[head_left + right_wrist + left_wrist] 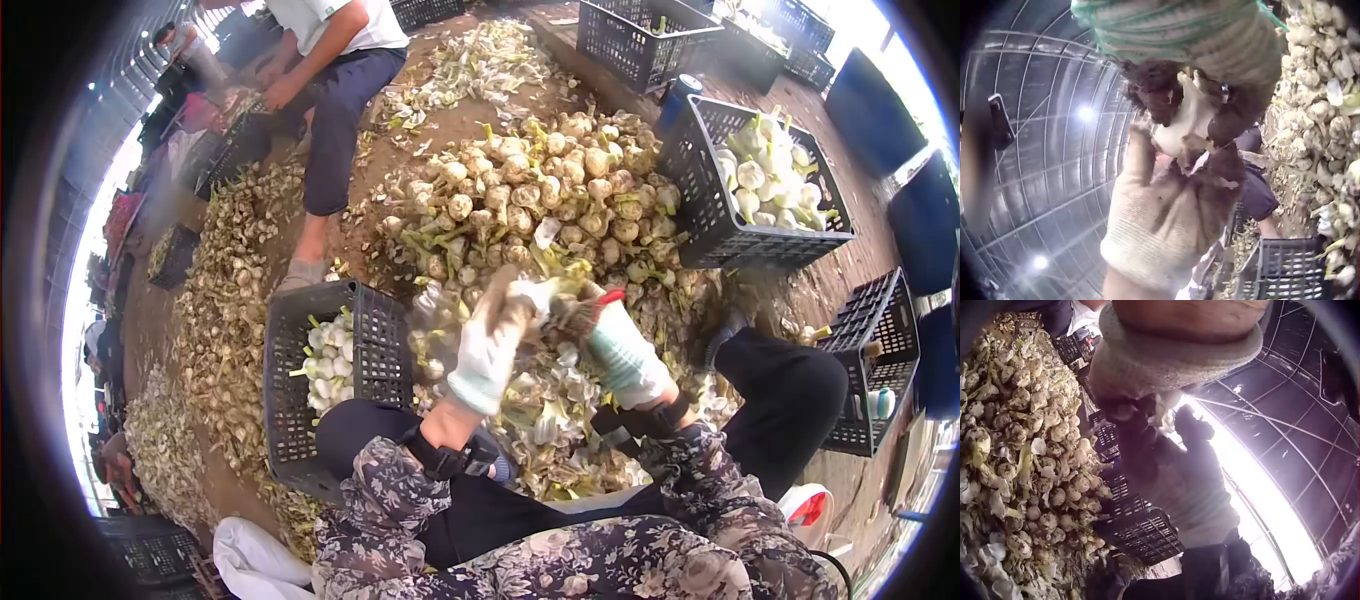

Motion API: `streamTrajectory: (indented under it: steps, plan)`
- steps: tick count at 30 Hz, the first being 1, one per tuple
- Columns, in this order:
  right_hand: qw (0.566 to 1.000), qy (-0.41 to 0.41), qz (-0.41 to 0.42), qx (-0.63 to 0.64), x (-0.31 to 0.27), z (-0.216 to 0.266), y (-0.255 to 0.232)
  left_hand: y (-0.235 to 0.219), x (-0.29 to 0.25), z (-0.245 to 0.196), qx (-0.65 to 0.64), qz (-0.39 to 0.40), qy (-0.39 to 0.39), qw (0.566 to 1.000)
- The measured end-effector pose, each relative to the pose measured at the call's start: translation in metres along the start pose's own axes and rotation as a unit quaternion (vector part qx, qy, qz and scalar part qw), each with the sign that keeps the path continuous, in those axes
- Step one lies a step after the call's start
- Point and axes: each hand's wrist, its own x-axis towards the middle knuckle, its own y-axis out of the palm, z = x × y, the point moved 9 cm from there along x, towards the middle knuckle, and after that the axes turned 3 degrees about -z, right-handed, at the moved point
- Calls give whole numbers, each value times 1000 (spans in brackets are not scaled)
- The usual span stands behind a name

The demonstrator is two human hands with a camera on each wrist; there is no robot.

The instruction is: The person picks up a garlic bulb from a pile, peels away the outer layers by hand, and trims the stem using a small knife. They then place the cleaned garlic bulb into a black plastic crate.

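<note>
Both hands wear dirt-stained knit gloves and meet over a heap of peeled skins. Between them is a white garlic bulb (1182, 122) with a short stem. My right hand (622, 345) grips it, with dark-stained fingers on either side in the right wrist view. From the opposite side my left hand (495, 335) holds the bulb's lower part, its thumb raised beside it. A small red piece (611, 297) shows at the right hand's fingers. In the left wrist view the hands are mostly in shadow, with a pale part of the bulb (1163, 415) showing.
Unpeeled garlic bulbs (550, 180) are piled ahead. A black crate (385, 345) with cleaned white bulbs stands at the left; another full crate (765, 240) is at the back right. A third crate (865, 350) sits far right. Another person (335, 100) sits across, upper left.
</note>
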Motion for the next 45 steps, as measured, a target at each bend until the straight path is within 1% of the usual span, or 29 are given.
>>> streamTrajectory:
  steps: [2,3,5,6,7,9,11,15,17,21,23,24,25,27,28,29,30,31,32,33,35,37,38,39,40,41,42,43,45]
  plan:
    - [990,-26,6,-137,1,14,-7,12,-3,-21,285,-8,133,949]
    - [990,-25,5,-137,2,12,-8,9,0,-21,284,-7,132,950]
    - [973,-145,6,-180,-1,27,-1,6,4,-20,216,43,135,966]
    - [909,-253,29,-331,-8,51,10,7,-1,-5,-61,49,-86,993]
    - [910,-250,28,-329,-12,57,10,11,-4,-3,-162,72,-140,974]
    - [994,-13,86,-63,-10,31,6,21,-10,-2,-248,147,-196,937]
    - [988,-3,103,-113,-14,29,7,21,-10,-1,-257,187,-216,923]
    - [961,99,-18,256,-16,-17,-16,28,-12,4,-369,251,-244,861]
    - [960,110,-55,250,-23,-16,-22,31,-11,7,-374,263,-234,858]
    - [997,-8,20,68,-10,7,-15,28,-3,28,-261,104,-203,938]
    - [997,-69,-5,-17,-21,13,-2,30,-5,6,-144,173,-132,965]
    - [999,-22,-38,31,-19,4,-6,26,-4,6,-189,144,-147,960]
    - [999,-52,-6,-16,-11,7,-14,27,-3,2,-196,137,-125,963]
    - [987,-137,-74,-26,4,26,-48,29,-5,8,-179,191,-133,956]
    - [979,-118,-169,6,6,14,-80,29,-5,5,-179,192,-131,956]
    - [985,-79,-149,-40,21,-14,-112,28,-6,4,-170,188,-128,959]
    - [993,21,-73,-86,27,-35,-93,27,-8,4,-162,182,-128,961]
    - [984,124,2,-129,22,-59,-79,25,-8,7,-164,181,-133,961]
    - [929,5,39,-368,4,-47,-68,24,-5,7,-111,198,-119,966]
    - [882,31,144,-447,4,-91,-76,24,-3,6,-57,217,-103,969]
    - [667,-78,81,-736,-8,-84,-67,22,-1,3,-5,211,-92,973]
    - [690,-67,96,-715,-6,-78,-69,22,0,-2,-29,206,-102,973]
    - [689,-157,90,-702,0,-61,-58,21,-1,2,-31,205,-107,973]
    - [892,-82,39,-443,3,-32,-58,19,0,8,5,203,-102,974]
    - [944,5,13,-330,5,-23,-52,19,0,12,41,202,-96,974]
    - [974,90,-14,-209,4,-19,-45,22,-1,11,39,203,-98,974]
    - [971,111,20,-211,2,-9,-28,26,0,3,103,202,-53,972]
    - [969,46,17,-240,-2,-1,-17,29,1,-5,166,201,-6,965]
    - [981,89,58,-165,-2,-5,-13,27,-1,4,137,203,-25,969]
